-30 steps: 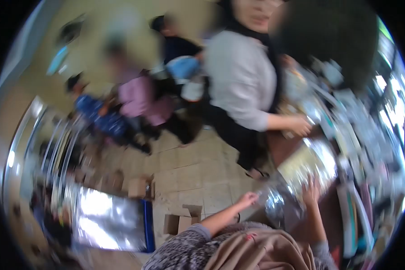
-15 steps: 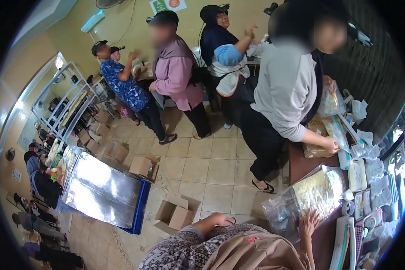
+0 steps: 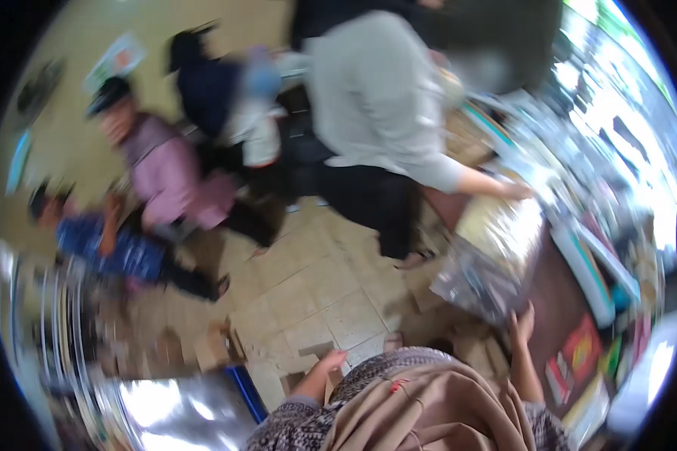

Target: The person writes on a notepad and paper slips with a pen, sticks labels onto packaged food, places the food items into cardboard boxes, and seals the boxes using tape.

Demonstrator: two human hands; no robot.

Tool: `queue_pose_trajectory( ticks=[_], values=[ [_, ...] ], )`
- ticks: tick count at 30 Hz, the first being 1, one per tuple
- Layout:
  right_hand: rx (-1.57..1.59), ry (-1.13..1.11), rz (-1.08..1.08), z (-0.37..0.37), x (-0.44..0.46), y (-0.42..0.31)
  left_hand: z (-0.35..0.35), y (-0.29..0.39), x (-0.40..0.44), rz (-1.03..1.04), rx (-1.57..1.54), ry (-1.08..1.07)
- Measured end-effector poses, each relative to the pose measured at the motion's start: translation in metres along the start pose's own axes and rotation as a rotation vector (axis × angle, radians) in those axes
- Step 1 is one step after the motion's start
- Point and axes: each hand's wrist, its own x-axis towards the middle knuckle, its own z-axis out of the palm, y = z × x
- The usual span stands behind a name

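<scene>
A clear plastic bag with flat, pale contents [image 3: 500,233] lies over the near part of the brown table [image 3: 560,301]. Just below the bag's lower corner is my right hand [image 3: 524,325], its fingers apart and nothing visible in it; whether a fingertip touches the plastic is unclear. My left hand [image 3: 332,362] is low in front of my body, away from the bag, with its fingers blurred. A co-worker's hand [image 3: 516,192] is at the bag's upper edge.
A co-worker in a light grey top [image 3: 376,98] stands across the table corner. White and teal long items [image 3: 585,270] and a red packet [image 3: 575,357] lie at the right. Other people stand at the upper left. A shiny metal surface [image 3: 180,413] is at the lower left.
The view has turned to the right. My right hand has come off the bag's pale contents to its lower corner. The co-worker's hand has moved to the bag's upper edge.
</scene>
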Motion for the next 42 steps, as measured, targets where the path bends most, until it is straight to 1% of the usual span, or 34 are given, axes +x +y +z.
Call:
queue_pose_trajectory(
  ticks=[1,3,4,5,6,7,9,10,12,13,14,16,18,19,20,21,22,23,25,26,27,28,29,31,32,33,34,35,36,37,39,40,41,42],
  values=[
    [0.006,-0.083,0.25,-0.012,-0.004,-0.029,-0.009,0.028,-0.003,0.003,0.12,-0.077],
    [0.018,-0.097,0.431,-0.008,-0.005,-0.028,-0.013,0.078,0.004,-0.012,-0.093,-0.117],
    [0.097,-0.121,0.504,0.0,-0.004,-0.019,-0.013,0.103,0.013,-0.008,0.012,-0.179],
    [0.224,-0.07,0.534,-0.007,-0.011,-0.033,-0.009,0.123,0.019,0.027,0.009,-0.215],
    [0.375,-0.046,0.635,0.004,-0.01,-0.021,-0.004,0.145,0.024,0.057,-0.003,-0.25],
    [0.436,-0.028,0.66,-0.005,-0.009,-0.035,0.004,0.168,0.029,0.061,0.059,-0.295],
    [0.866,-0.042,0.718,-0.017,-0.004,-0.045,0.023,0.21,0.032,0.158,-0.033,-0.365],
    [0.856,-0.049,0.737,-0.027,0.001,-0.054,0.034,0.228,0.034,0.157,0.008,-0.401],
    [0.83,-0.096,0.699,-0.046,0.001,-0.06,0.059,0.258,0.038,0.198,-0.159,-0.471],
    [0.721,-0.088,0.589,-0.049,0.001,-0.048,0.072,0.271,0.036,0.197,-0.103,-0.52],
    [0.608,-0.093,0.582,-0.072,-0.001,-0.054,0.084,0.281,0.033,0.218,-0.133,-0.507],
    [0.662,0.005,0.678,-0.115,-0.007,-0.042,0.114,0.293,0.027,0.245,-0.151,-0.516],
    [0.281,0.269,0.45,-0.123,-0.011,0.045,0.125,0.289,0.023,0.189,-0.119,-0.542],
    [0.273,0.337,0.517,-0.143,-0.022,0.076,0.13,0.282,0.028,0.204,-0.018,-0.544],
    [0.174,0.456,0.723,-0.161,-0.034,0.104,0.133,0.273,0.031,0.206,-0.005,-0.541],
    [0.119,0.388,0.738,-0.188,-0.052,0.125,0.133,0.261,0.036,0.206,0.207,-0.496],
    [-0.082,0.455,0.93,-0.204,-0.068,0.147,0.133,0.249,0.04,0.2,0.421,-0.459],
    [-0.236,0.559,0.968,-0.2,-0.086,0.203,0.13,0.232,0.059,0.249,0.647,-0.439],
    [0.036,0.478,1.323,-0.215,-0.112,0.278,0.107,0.18,0.116,0.412,1.159,-0.391],
    [0.002,0.488,1.315,-0.232,-0.124,0.265,0.108,0.183,0.095,0.41,1.287,-0.356],
    [-0.058,0.538,1.306,-0.233,-0.134,0.276,0.09,0.168,0.104,0.395,1.291,-0.326],
    [-0.119,0.584,1.295,-0.233,-0.141,0.289,0.084,0.171,0.088,0.312,1.09,-0.28],
    [-0.114,0.574,1.306,-0.234,-0.14,0.297,0.08,0.178,0.072,0.197,0.762,-0.232],
    [-0.067,0.501,1.336,-0.24,-0.134,0.306,0.077,0.209,0.043,-0.001,-0.151,-0.141],
    [-0.065,0.551,1.23,-0.24,-0.125,0.304,0.083,0.23,0.026,-0.007,-0.423,-0.1],
    [-0.06,0.596,1.126,-0.24,-0.11,0.279,0.093,0.259,0.005,0.026,-0.563,-0.057],
    [0.078,0.532,1.159,-0.254,-0.085,0.228,0.099,0.279,-0.003,0.095,-0.518,-0.054],
    [0.074,0.583,0.854,-0.226,-0.075,0.244,0.106,0.3,-0.01,0.164,-0.475,-0.047],
    [-0.027,0.45,0.761,-0.225,-0.057,0.208,0.113,0.315,-0.008,0.16,-0.472,-0.038],
    [0.343,0.296,0.776,-0.211,-0.039,0.191,0.118,0.327,-0.004,0.219,-0.401,-0.065],
    [0.496,-0.091,0.699,-0.189,-0.012,0.137,0.131,0.335,0.001,0.278,-0.337,-0.081],
    [0.665,-0.271,0.676,-0.169,-0.004,0.124,0.137,0.337,0.003,0.318,-0.238,-0.034],
    [0.669,-0.393,0.625,-0.15,0.003,0.111,0.139,0.339,0.004,0.355,-0.138,0.019],
    [0.67,-0.521,0.569,-0.134,0.006,0.101,0.15,0.341,-0.008,0.352,-0.245,0.076]
  ],
)
